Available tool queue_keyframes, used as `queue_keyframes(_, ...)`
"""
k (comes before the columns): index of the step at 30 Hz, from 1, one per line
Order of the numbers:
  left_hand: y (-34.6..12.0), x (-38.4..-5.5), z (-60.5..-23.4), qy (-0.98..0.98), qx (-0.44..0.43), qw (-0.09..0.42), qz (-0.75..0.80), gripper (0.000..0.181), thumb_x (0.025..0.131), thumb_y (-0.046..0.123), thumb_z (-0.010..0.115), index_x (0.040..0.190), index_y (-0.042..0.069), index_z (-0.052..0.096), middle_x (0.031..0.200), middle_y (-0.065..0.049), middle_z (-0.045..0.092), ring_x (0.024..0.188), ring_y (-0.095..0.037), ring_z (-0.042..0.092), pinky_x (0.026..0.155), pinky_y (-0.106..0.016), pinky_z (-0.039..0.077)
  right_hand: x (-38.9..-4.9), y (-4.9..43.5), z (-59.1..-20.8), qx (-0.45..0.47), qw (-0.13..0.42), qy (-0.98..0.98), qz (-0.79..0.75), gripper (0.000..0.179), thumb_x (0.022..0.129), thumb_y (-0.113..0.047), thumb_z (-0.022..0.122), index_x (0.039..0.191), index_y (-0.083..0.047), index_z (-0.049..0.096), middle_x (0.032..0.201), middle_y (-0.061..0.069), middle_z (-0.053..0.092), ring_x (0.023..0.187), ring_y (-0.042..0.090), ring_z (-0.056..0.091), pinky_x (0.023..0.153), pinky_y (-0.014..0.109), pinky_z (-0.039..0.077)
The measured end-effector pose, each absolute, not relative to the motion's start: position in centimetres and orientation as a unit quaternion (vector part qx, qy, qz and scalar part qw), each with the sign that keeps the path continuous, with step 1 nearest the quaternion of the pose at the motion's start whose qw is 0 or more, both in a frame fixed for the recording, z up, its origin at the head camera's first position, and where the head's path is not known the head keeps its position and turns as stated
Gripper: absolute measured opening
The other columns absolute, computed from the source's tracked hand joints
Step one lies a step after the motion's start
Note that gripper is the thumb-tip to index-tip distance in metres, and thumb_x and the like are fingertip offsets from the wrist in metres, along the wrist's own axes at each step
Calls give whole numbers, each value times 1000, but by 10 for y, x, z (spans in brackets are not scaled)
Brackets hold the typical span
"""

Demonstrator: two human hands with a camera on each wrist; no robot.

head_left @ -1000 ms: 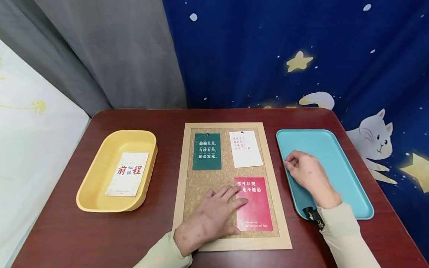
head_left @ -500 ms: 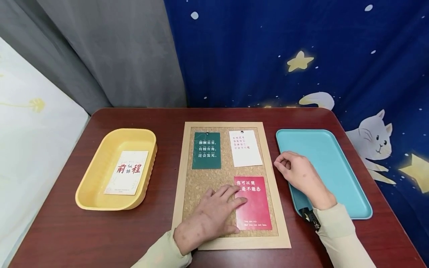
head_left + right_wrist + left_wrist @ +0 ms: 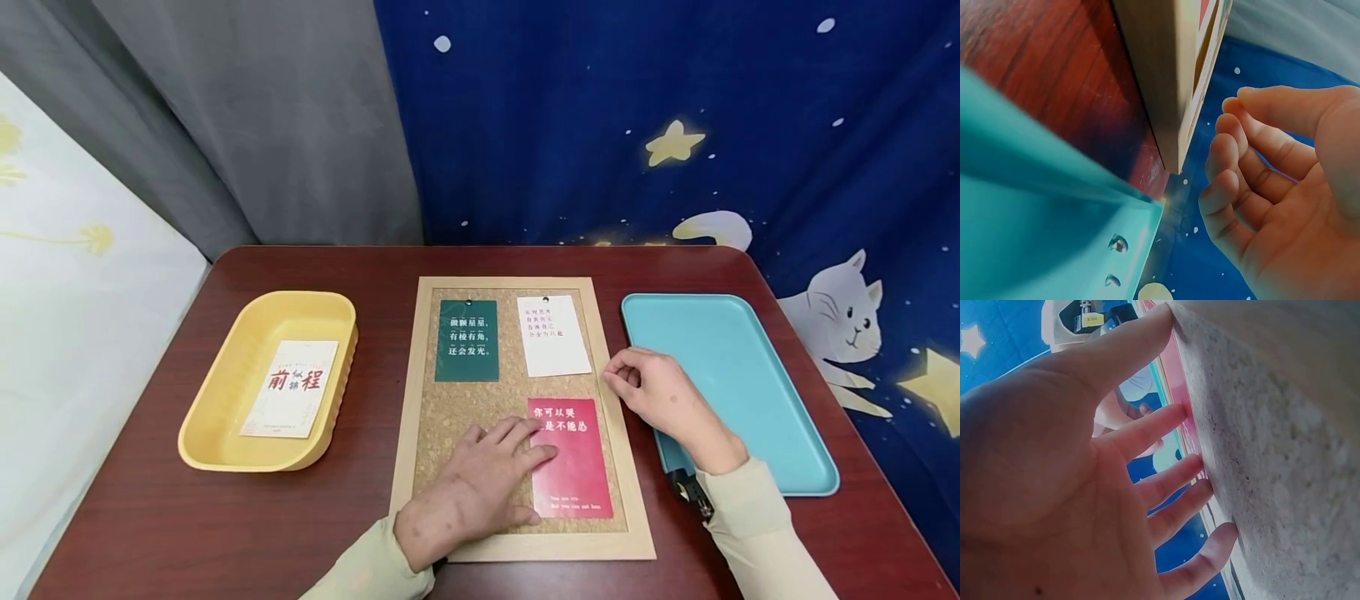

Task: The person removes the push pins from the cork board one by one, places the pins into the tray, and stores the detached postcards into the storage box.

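My left hand (image 3: 480,487) lies spread over the cork board (image 3: 450,396), its fingertips touching the left edge of a red card (image 3: 573,467) with white writing; the wrist view shows the same fingers extended. Above the board's right rim hangs my right hand (image 3: 656,392), with thumb and index fingertips pressed together and the other fingers curled. Anything between those fingertips is too small or hidden to see. A green card (image 3: 467,358) and a white card (image 3: 555,354) are pinned at the top of the board with dark pins.
On the right lies a teal tray (image 3: 750,392), with small shiny dark bits (image 3: 1118,244) in it in the right wrist view. A yellow basin (image 3: 217,408) at left holds a white card (image 3: 288,400) with red writing. Beneath everything is a dark red table (image 3: 360,533).
My right hand has moved left, out of the teal tray to the board's right rim, keeping its thumb and index fingertips together. The left hand and red card stay put.
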State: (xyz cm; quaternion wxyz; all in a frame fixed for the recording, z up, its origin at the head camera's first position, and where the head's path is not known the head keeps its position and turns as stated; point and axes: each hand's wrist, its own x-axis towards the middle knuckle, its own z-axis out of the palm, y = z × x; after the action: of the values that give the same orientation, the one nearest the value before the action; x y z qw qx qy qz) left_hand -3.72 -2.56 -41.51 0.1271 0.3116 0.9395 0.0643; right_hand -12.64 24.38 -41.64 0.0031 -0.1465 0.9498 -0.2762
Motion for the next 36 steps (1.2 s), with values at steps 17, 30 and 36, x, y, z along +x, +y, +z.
queue_keyframes(17, -25, -37, -415, 941, 304, 138, 64, 79, 83, 62, 79, 152, 45, 46, 165, 8, 38, 152, -15, 36, 117, -56, 42, -124, 231, -423, -175, 42, 942, -285, 6, 94, -15, 78, 90, -18, 74, 78, -7, 63, 71, 8, 55, 66, 23, 48)
queue_keyframes(30, -24, -38, -416, 941, 300, 143, 64, 80, 82, 62, 80, 152, 45, 46, 164, 8, 39, 151, -15, 37, 116, -55, 43, -124, 226, -427, -179, 52, 944, -273, 8, 92, -13, 78, 90, -17, 72, 81, -7, 63, 74, 8, 56, 68, 23, 49)
queue_keyframes(36, -24, -38, -416, 942, 303, 133, 59, 80, 82, 63, 80, 152, 45, 46, 164, 8, 39, 150, -14, 38, 115, -54, 43, -123, 224, -425, -173, 54, 950, -255, 11, 92, -14, 78, 85, -18, 72, 81, -6, 61, 73, 9, 54, 68, 24, 47)
